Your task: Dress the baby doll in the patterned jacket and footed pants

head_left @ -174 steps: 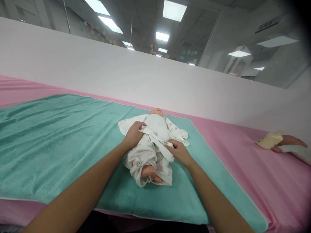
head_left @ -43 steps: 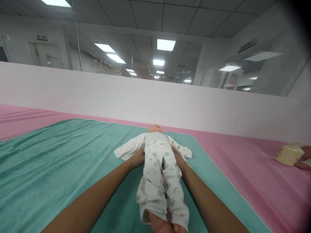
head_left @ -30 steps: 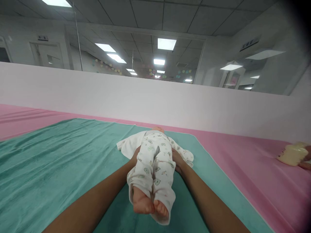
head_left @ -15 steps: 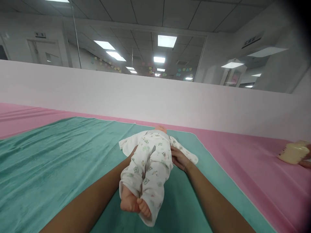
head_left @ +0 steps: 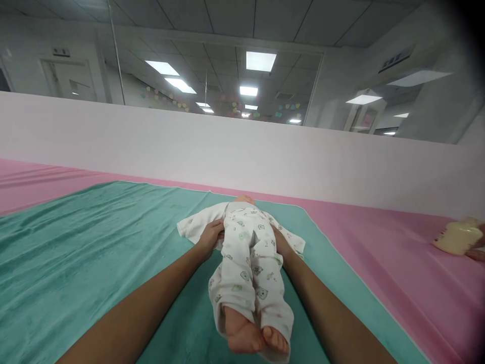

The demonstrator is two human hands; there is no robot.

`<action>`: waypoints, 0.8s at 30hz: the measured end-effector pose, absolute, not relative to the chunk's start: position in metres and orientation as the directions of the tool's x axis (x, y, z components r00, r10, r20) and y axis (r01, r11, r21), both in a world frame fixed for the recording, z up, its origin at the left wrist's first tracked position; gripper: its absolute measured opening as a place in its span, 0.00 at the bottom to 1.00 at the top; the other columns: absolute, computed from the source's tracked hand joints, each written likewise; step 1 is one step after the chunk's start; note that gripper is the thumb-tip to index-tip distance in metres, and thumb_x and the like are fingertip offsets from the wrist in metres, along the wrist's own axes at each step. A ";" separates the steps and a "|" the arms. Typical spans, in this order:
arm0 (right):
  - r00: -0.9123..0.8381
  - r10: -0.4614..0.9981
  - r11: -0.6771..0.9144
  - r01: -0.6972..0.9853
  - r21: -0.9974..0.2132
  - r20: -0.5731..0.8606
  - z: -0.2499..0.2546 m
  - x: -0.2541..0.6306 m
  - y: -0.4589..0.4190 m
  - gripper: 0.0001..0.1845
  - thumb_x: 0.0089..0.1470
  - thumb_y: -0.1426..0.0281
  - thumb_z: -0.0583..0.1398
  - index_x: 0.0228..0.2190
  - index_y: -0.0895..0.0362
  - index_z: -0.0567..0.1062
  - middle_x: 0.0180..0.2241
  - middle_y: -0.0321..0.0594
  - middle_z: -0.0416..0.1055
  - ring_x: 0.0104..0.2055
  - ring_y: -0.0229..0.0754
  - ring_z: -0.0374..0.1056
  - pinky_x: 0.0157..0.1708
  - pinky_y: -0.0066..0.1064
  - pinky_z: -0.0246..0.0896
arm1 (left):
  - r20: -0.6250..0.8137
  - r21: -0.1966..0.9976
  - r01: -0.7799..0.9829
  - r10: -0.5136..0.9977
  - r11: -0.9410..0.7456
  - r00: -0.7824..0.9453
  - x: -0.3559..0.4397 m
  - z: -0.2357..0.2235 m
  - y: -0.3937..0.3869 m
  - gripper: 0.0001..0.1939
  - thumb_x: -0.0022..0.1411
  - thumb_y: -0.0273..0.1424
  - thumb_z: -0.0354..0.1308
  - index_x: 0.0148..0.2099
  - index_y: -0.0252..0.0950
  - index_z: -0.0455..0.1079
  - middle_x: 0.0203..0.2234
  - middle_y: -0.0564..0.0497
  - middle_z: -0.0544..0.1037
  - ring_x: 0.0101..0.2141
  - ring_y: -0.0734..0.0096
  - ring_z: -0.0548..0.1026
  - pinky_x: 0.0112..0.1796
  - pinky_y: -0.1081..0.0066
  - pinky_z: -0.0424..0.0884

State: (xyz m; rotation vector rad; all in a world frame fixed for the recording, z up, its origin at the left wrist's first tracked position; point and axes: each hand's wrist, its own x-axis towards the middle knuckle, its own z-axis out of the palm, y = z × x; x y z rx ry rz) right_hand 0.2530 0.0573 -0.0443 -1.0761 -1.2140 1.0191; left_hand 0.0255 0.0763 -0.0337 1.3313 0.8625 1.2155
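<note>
A baby doll (head_left: 250,253) in white clothes with small printed animals lies on its back, its bare feet toward me and its head at the far end, mostly out of sight. My left hand (head_left: 212,236) grips the left side of its waist, fingertips tucked against the cloth. On the opposite side, my right hand (head_left: 280,242) holds the waist, its fingers largely hidden by the doll and the sleeve. Both sleeves spread outward on the green sheet (head_left: 113,242) under the doll.
Pink sheeting (head_left: 386,253) borders the green sheet. A low white wall (head_left: 227,151) runs behind, with glass above it. At the far right edge, another person's hand (head_left: 478,247) is at a pale yellow bottle-like container (head_left: 456,237).
The doll's legs and hips have swung to the right and now point more straight at me. My left hand, partly hidden earlier, shows beside the waist.
</note>
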 end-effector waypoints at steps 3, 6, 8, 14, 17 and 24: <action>0.121 0.964 0.233 0.060 -0.971 0.238 -0.043 0.255 0.057 0.12 0.40 0.63 0.62 0.31 0.54 0.75 0.27 0.40 0.74 0.38 0.49 0.66 0.38 0.37 0.59 | 0.215 0.963 -0.209 0.955 -0.171 0.205 0.025 -0.032 0.077 0.12 0.49 0.37 0.56 0.32 0.34 0.69 0.24 0.51 0.72 0.27 0.71 0.69 0.28 0.73 0.65; 0.150 0.948 0.258 0.160 -0.953 0.282 -0.045 0.253 0.057 0.09 0.40 0.65 0.61 0.27 0.54 0.72 0.27 0.38 0.73 0.36 0.47 0.65 0.37 0.36 0.58 | 0.229 0.957 -0.221 0.957 -0.188 0.177 0.024 -0.030 0.077 0.14 0.49 0.41 0.57 0.32 0.34 0.69 0.24 0.52 0.71 0.27 0.72 0.69 0.28 0.73 0.64; 0.154 0.940 0.273 0.198 -0.941 0.305 -0.049 0.252 0.058 0.07 0.40 0.65 0.60 0.25 0.54 0.70 0.26 0.37 0.73 0.34 0.45 0.64 0.35 0.34 0.57 | 0.236 0.955 -0.224 0.957 -0.195 0.171 0.023 -0.030 0.077 0.17 0.50 0.43 0.57 0.32 0.33 0.68 0.23 0.52 0.70 0.27 0.72 0.68 0.28 0.73 0.64; 0.098 0.924 0.357 0.123 -0.926 0.369 -0.061 0.254 0.067 0.07 0.41 0.67 0.59 0.27 0.55 0.68 0.27 0.34 0.69 0.30 0.39 0.62 0.31 0.29 0.55 | 0.283 0.958 -0.010 0.947 -0.285 0.151 0.018 -0.023 0.083 0.16 0.48 0.41 0.60 0.33 0.34 0.69 0.26 0.52 0.71 0.29 0.71 0.68 0.32 0.72 0.64; 0.099 0.927 0.354 0.082 -0.932 0.361 -0.055 0.257 0.065 0.10 0.44 0.64 0.58 0.30 0.54 0.70 0.30 0.35 0.69 0.33 0.40 0.62 0.33 0.29 0.56 | 0.368 0.905 0.135 0.902 -0.403 0.226 0.014 -0.019 0.085 0.14 0.49 0.41 0.59 0.32 0.35 0.69 0.36 0.48 0.71 0.38 0.65 0.69 0.39 0.70 0.64; -0.046 0.922 0.380 0.293 -0.877 0.384 -0.030 0.255 0.055 0.15 0.45 0.56 0.59 0.26 0.55 0.69 0.30 0.35 0.68 0.33 0.40 0.61 0.35 0.29 0.55 | 0.383 0.791 0.316 0.827 -0.524 0.412 0.004 -0.006 0.086 0.14 0.54 0.43 0.54 0.27 0.37 0.60 0.43 0.47 0.70 0.42 0.62 0.68 0.41 0.69 0.63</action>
